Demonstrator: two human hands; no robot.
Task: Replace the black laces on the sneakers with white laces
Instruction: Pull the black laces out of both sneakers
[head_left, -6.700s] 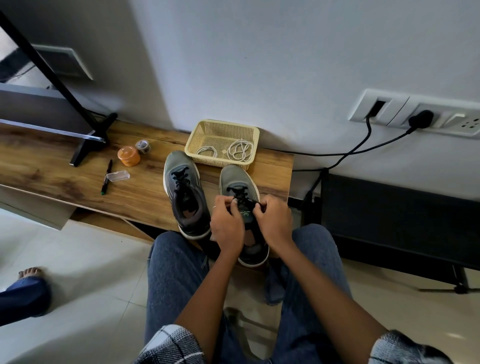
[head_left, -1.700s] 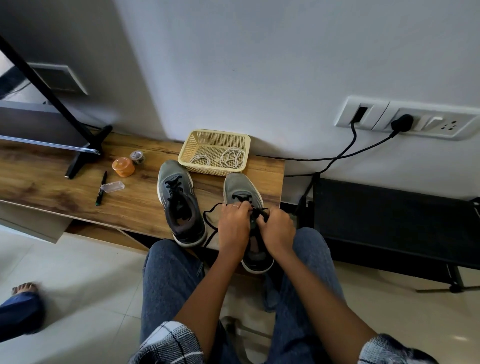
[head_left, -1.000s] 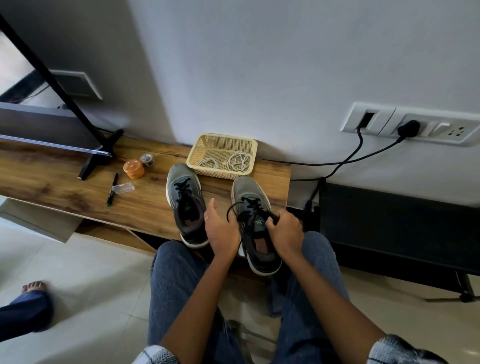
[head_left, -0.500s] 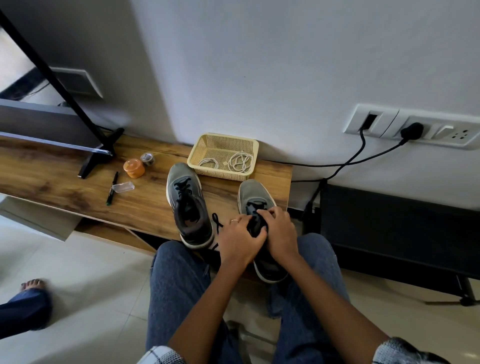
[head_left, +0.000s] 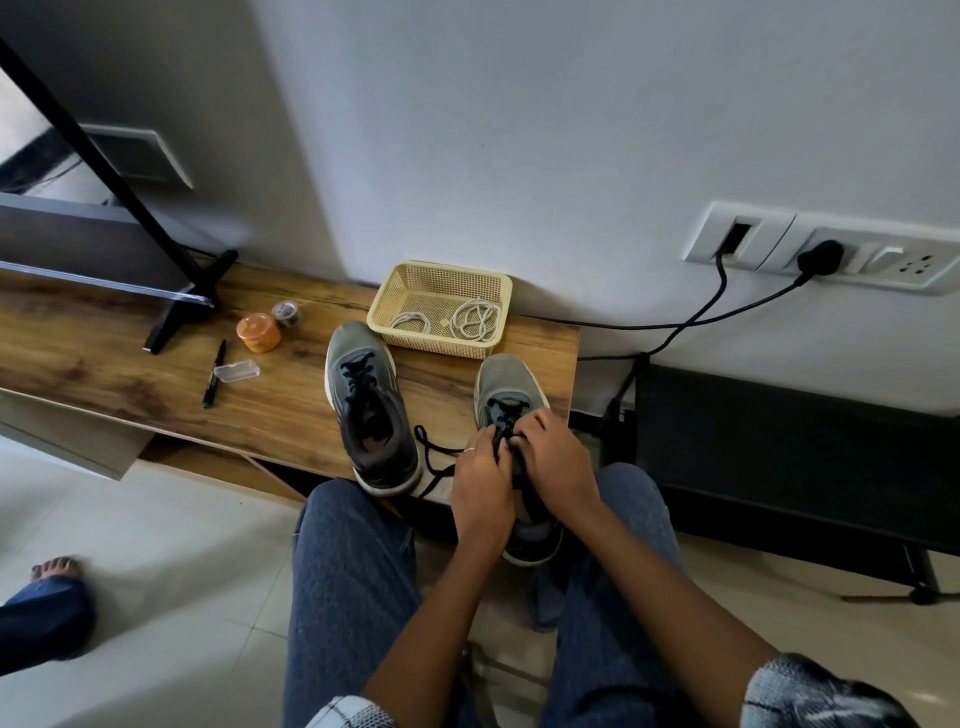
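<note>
Both hands are on the right grey mesh sneaker (head_left: 511, 400), which sits at the front edge of the low wood-grain bench (head_left: 130, 374), its heel overhanging toward the person's denim-clad knees. The left hand (head_left: 480, 493), a thin ring on one finger, is curled around the black lace (head_left: 434, 457) at the tongue, and the right hand (head_left: 558, 462) pinches the same lace from the other side. A loose length of that lace trails off to the left across the bench. Just left of this sneaker stands the left grey mesh sneaker (head_left: 369, 405), fully laced in black. Behind both, against the wall, the pale yellow perforated plastic basket (head_left: 441, 275) holds two coiled white laces (head_left: 470, 322). Farther left on the bench lie a round orange lidded tub (head_left: 258, 332), a small clear plastic case (head_left: 237, 371) and a black pen (head_left: 214, 374).
</note>
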